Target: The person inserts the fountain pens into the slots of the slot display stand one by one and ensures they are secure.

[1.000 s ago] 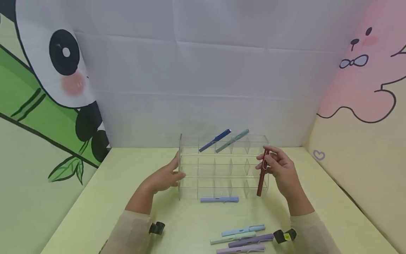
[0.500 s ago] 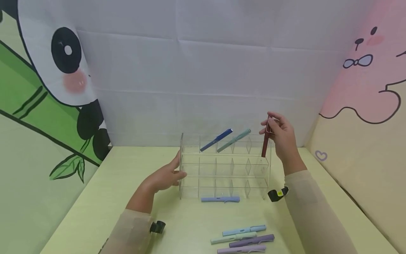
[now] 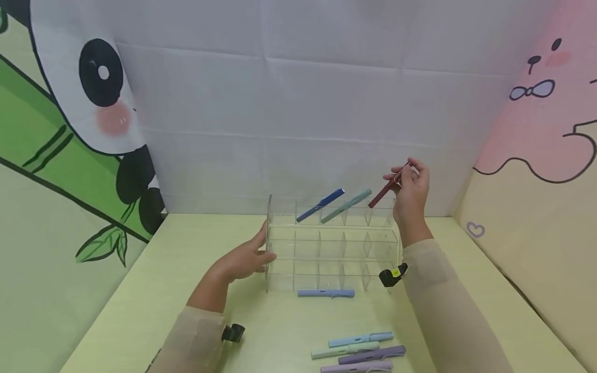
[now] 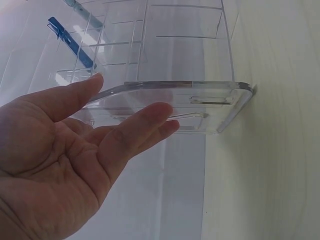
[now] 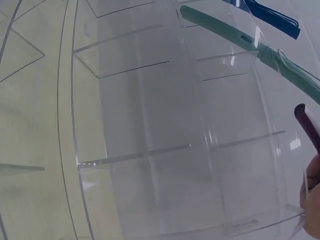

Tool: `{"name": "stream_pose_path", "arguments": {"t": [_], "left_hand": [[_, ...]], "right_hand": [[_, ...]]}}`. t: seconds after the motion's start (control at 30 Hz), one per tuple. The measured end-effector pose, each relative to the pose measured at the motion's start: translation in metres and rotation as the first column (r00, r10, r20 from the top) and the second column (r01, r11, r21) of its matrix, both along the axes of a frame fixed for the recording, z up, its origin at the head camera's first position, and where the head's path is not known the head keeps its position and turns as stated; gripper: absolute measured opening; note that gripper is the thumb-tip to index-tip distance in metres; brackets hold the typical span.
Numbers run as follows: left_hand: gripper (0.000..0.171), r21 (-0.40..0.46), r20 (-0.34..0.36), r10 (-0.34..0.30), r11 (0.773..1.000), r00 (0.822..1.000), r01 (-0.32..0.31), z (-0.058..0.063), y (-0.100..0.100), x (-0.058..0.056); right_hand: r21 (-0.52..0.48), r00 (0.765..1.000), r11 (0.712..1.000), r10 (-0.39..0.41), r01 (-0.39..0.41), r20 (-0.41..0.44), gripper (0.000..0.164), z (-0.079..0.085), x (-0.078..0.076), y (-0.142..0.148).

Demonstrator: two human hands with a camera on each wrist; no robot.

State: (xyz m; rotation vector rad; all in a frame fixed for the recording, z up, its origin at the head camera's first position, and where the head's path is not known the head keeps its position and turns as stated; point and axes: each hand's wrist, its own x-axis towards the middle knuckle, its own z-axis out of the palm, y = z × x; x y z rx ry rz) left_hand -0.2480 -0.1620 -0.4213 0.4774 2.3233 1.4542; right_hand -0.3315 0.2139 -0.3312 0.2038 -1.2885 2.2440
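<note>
A clear acrylic rack with tiers of divided compartments stands on the table. My left hand rests at its left side panel; in the left wrist view the fingers and thumb are fairly straight against it. My right hand pinches a dark red pen near its clip end, tilted over the right part of the top tier. Its lower end shows at the right of the right wrist view. A blue pen and a green pen lean in the top tier to its left.
A periwinkle pen lies along the rack's front. Nearer on the table lie a light blue pen, a pale green pen, a purple pen and a lilac pen. A white backdrop rises behind.
My right hand has lifted the red pen from in front of the rack's right side to above the top tier, then tilted it. The left hand stays at the side panel.
</note>
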Motion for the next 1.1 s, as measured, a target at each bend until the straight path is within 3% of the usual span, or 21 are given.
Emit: {"name": "stream_pose_path", "arguments": {"t": [0.23,0.4,0.5,0.6,0.73,1.1], "left_hand": [[0.091,0.007,0.003,-0.014,1.000,1.000,0.014,-0.0005,0.0024,-0.0009],[0.091,-0.021,0.004,-0.008,1.000,1.000,0.008,-0.0020,0.0012,-0.0010],[0.091,-0.035,0.002,-0.001,0.999,1.000,0.001,-0.0019,0.0007,-0.0008],[0.091,-0.036,0.003,0.002,0.999,1.000,-0.002,-0.0006,0.0005,-0.0003],[0.091,-0.040,0.008,0.002,0.999,1.000,-0.001,0.0010,-0.0003,0.0007],[0.091,-0.052,-0.012,-0.013,0.999,1.000,0.013,0.0013,-0.0005,0.0000]], "right_hand": [[0.002,1.000,1.000,-0.011,0.011,-0.014,0.034,-0.0028,0.0029,0.0025],[0.178,0.999,0.983,0.043,-0.044,0.011,0.031,-0.0047,0.0064,0.0036],[0.324,0.994,0.940,0.097,-0.107,0.047,0.024,-0.0051,0.0064,0.0049],[0.460,0.986,0.873,0.137,-0.166,0.095,0.020,-0.0047,0.0059,0.0059],[0.573,0.981,0.797,0.148,-0.194,0.126,0.020,-0.0052,0.0059,0.0058],[0.673,0.992,0.730,0.054,-0.119,0.118,0.020,-0.0086,0.0079,0.0013]]}}
